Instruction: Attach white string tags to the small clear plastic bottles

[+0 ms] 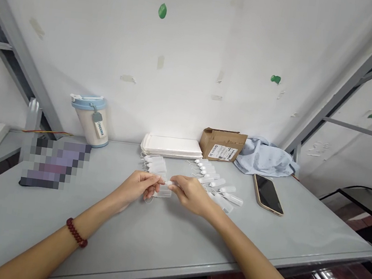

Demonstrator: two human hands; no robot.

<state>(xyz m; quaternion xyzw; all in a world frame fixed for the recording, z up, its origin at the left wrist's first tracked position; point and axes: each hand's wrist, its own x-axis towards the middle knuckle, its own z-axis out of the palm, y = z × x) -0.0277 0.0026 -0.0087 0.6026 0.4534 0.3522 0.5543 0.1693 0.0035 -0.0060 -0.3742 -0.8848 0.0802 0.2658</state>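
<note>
At the middle of the grey table, my two hands meet over a small white plastic bottle (168, 183). My right hand (192, 195) pinches it from the right, covering most of it. My left hand (136, 188) has its thumb and fingers pressed together at the bottle's left end; what is between them is too small to make out. Just below lies a translucent piece (164, 193) with a thin loop of string. A row of similar translucent pieces with strings (155, 165) lies behind my left hand. Several small white-tipped bottles (213, 179) lie behind and beside my right hand.
Against the wall stand a tumbler (90, 120), a stack of white envelopes (173, 146), a cardboard box (222, 145) and a crumpled light-blue cloth (264, 158). A phone (268, 194) lies at right, a pixelated item (57, 164) at left. The table's front edge (154, 278) is near my forearms.
</note>
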